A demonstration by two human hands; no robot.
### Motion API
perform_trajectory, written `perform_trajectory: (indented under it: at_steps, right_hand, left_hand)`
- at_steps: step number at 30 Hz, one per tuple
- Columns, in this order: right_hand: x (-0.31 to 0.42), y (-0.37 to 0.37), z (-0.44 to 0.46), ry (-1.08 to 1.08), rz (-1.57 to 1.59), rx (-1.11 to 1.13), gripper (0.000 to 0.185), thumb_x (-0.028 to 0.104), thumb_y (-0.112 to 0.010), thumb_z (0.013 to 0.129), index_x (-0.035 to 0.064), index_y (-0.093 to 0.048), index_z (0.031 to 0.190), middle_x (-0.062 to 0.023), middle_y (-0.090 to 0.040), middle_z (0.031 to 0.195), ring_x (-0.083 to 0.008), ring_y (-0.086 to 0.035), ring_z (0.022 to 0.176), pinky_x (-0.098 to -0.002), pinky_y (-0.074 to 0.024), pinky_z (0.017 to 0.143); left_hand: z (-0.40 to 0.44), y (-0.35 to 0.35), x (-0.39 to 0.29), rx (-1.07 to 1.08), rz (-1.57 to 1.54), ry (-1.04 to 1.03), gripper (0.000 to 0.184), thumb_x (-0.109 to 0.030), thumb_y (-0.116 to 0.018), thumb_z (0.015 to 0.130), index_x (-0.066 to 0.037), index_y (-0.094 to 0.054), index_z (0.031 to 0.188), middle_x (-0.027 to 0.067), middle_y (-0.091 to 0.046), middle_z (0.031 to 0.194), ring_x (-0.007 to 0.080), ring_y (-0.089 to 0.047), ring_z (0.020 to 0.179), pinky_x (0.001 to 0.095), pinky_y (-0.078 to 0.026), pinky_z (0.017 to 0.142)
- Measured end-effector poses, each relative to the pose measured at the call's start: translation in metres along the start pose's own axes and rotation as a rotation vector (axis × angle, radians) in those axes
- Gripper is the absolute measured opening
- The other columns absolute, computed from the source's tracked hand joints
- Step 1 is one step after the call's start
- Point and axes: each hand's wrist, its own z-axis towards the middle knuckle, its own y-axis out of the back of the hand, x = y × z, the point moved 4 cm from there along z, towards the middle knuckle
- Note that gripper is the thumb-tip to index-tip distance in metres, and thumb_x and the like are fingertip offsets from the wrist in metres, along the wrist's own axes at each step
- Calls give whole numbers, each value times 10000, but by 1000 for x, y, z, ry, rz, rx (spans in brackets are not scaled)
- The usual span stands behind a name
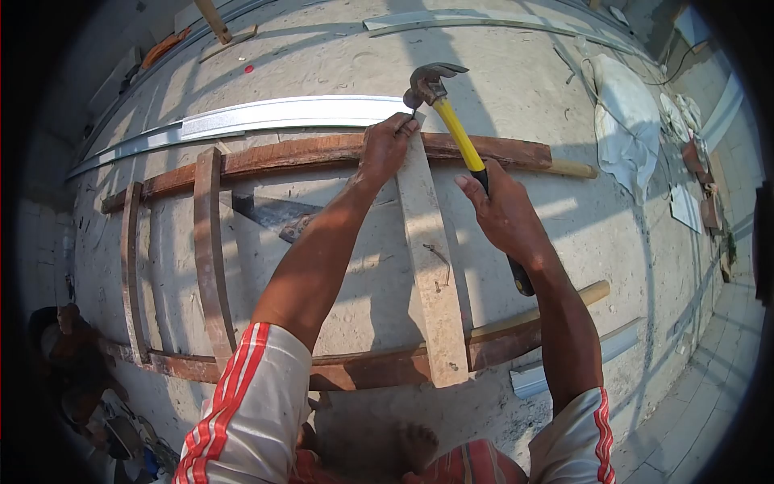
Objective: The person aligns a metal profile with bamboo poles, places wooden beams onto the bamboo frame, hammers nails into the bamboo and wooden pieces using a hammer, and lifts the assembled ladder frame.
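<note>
My right hand is closed round the handle of a claw hammer with a yellow and black grip. The hammer's head is at the nail, which my left hand pinches at the far end of a pale board. This board lies across two long brown beams, the far beam and the near beam. Bent nails stick out of the board's middle. Two brown crosspieces, one nearer my left arm and another farther left, also span the beams.
Metal channels lie beyond the far beam, with another strip farther back. At the right are a white sack and a short metal piece. Another person is at the lower left. My bare foot is below.
</note>
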Motion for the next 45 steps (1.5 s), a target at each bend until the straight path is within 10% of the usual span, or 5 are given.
perform_trajectory:
  at_steps: [21, 27, 30, 32, 45]
  right_hand:
    - [-4, 7, -23, -151, 33, 34, 425, 395, -534, 973, -18, -467, 900, -240, -594, 686, -357, -594, 572, -441, -449, 535]
    - [-22, 9, -72, -254, 298, -50, 420, 398, -520, 985, -11, -477, 897, -146, -541, 618, -177, -473, 547, -370, -426, 538]
    - [-26, 12, -78, -223, 378, -139, 443, 463, -524, 968, 28, -478, 898, 7, -429, 586, -58, -409, 454, -238, -379, 411]
    - [-21, 19, -76, -224, 285, -137, 386, 371, -534, 981, -10, -500, 927, -156, -562, 632, -230, -539, 545, -371, -429, 540]
    - [-2, 11, -31, -113, 140, -66, 357, 344, -542, 975, -10, -501, 961, -222, -602, 657, -407, -636, 642, -452, -456, 552]
  left_hand:
    - [-1, -1, 3, 20, -10, 11, 289, -264, -556, 951, -18, -679, 1038, 160, -697, 907, 212, -656, 826, 338, -488, 775]
    - [-36, 10, -9, -40, -313, -237, 740, -155, -668, 891, 43, -225, 1450, 286, -373, 1423, 341, -456, 1280, 377, -433, 1018]
    - [-101, 0, -30, -132, -416, 437, 900, -235, -756, 798, 96, -189, 1414, 298, -474, 1278, 314, -549, 1154, 367, -480, 942]
    - [-132, -18, -39, -66, -460, 557, 925, -258, -779, 757, 114, -206, 1380, 296, -566, 1171, 304, -616, 1062, 351, -510, 890]
    - [-148, -38, -18, -51, -328, 612, 692, -323, -784, 692, 66, -438, 1149, 218, -667, 942, 319, -684, 844, 377, -544, 768]
